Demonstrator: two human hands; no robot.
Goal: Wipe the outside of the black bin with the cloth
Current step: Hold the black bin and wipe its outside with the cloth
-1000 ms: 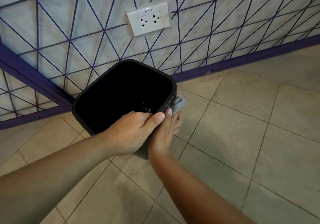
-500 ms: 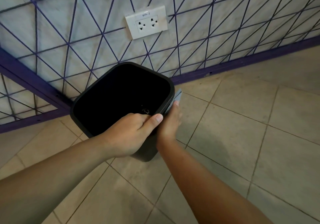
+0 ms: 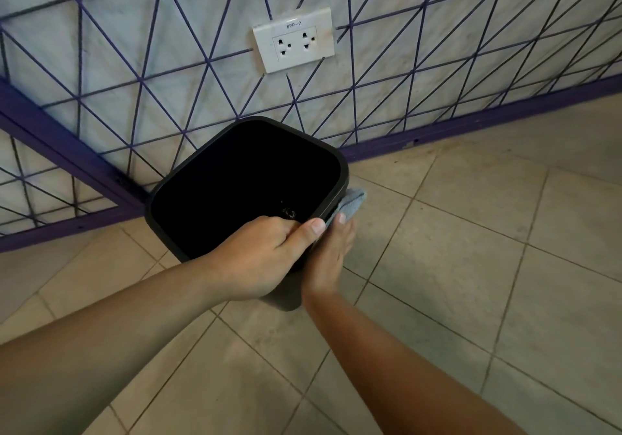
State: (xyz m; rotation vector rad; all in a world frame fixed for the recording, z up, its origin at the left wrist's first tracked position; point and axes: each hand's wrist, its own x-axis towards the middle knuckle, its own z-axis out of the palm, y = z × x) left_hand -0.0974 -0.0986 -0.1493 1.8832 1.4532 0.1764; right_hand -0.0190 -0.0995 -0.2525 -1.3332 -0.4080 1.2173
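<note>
Bin: the black bin (image 3: 215,195) sits at the centre of the frame, on the tiled floor (image 3: 471,266) close to the patterned wall (image 3: 168,47), its open mouth tipped toward the camera.
Left hand: the left hand (image 3: 266,259) grips the near rim, fingers curled over the edge into the opening, thumb lying along the rim.
Right hand: the right hand (image 3: 331,256) lies flat against the bin's right outer wall with fingers straight, pressing the cloth against it.
Cloth: the blue-grey cloth (image 3: 350,204) peeks out past the fingertips, just under the rim at the bin's right corner.
Step in hand: wiping the right side near the top, by the look of it.
Handling of the bin: probably light, stiff plastic with a smooth wall; it would likely slide or tip under a wiping push, so the rim hold seems the sound place to steady it.
Handling of the cloth: soft and limp; it needs a flat palm behind it or it will bunch.
Surroundings: a white double socket (image 3: 293,44) on the wall, upper middle of the frame.
</note>
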